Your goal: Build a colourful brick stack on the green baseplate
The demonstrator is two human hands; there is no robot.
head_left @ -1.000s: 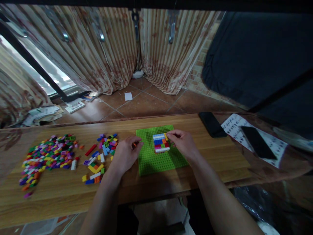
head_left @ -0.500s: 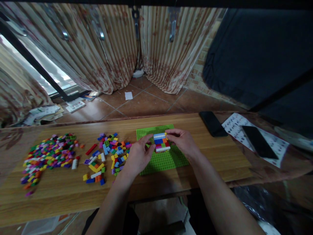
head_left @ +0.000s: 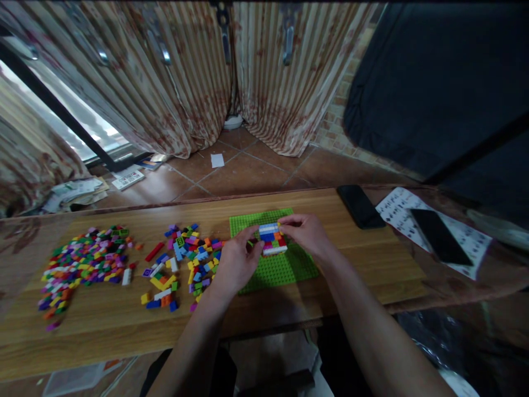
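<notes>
A small build of toy bricks point(head_left: 270, 237), striped in light blue, white, blue, orange, red and pink, is over the far middle of a green studded baseplate point(head_left: 289, 270). My left hand point(head_left: 237, 264) holds its left side, thumb at the near left and index finger at the far left corner. At the far right corner, the thumb and index finger of my right hand point(head_left: 309, 234) are closed on a small yellow toy brick point(head_left: 279, 225) at the build's edge. My fingers cover part of both sides of the build.
Loose toy bricks lie left of the baseplate in a smaller group point(head_left: 165, 281) and a larger pile point(head_left: 88, 259). A black phone point(head_left: 360, 207) lies at the table's far right. Another dark phone point(head_left: 441, 237) rests on a printed sheet point(head_left: 397, 212). Striped curtains point(head_left: 273, 82) hang beyond the table.
The view has tilted slightly. Both hands stay at the build, with only small shifts of the fingers around its right corner and left side.
</notes>
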